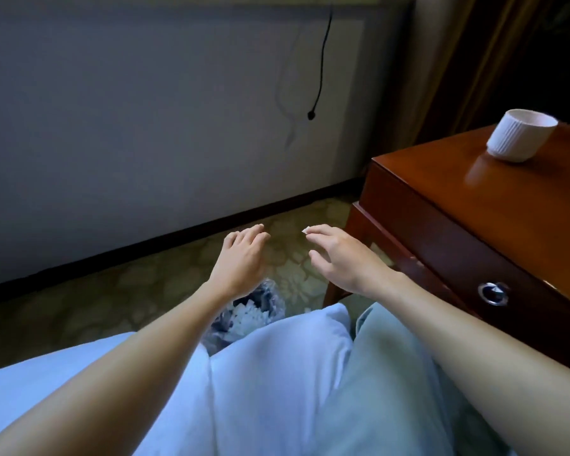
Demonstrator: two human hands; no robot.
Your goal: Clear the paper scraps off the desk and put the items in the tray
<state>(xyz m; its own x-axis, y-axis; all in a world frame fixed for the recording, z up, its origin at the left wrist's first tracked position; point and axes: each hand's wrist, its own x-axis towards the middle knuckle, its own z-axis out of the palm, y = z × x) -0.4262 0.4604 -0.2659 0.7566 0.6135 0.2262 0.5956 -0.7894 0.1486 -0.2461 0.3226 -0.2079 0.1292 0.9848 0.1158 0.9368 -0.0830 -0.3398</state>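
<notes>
My left hand (pixel 241 258) hovers over the floor with fingers apart and holds nothing. My right hand (pixel 339 255) is beside it, fingers spread, with a small white paper scrap (pixel 306 230) stuck at its fingertips. Below my left wrist a bin lined with a clear bag (pixel 244 315) holds several white paper scraps; my knees hide most of it. The wooden desk (pixel 494 205) stands at the right with a white ribbed cup (pixel 520 134) on top. No tray is in view.
A drawer with a round metal pull (pixel 493 293) faces me on the desk front. A black cable (pixel 323 57) hangs down the grey wall. Patterned carpet (pixel 112 291) covers the floor. My legs in light trousers (pixel 277 390) fill the bottom.
</notes>
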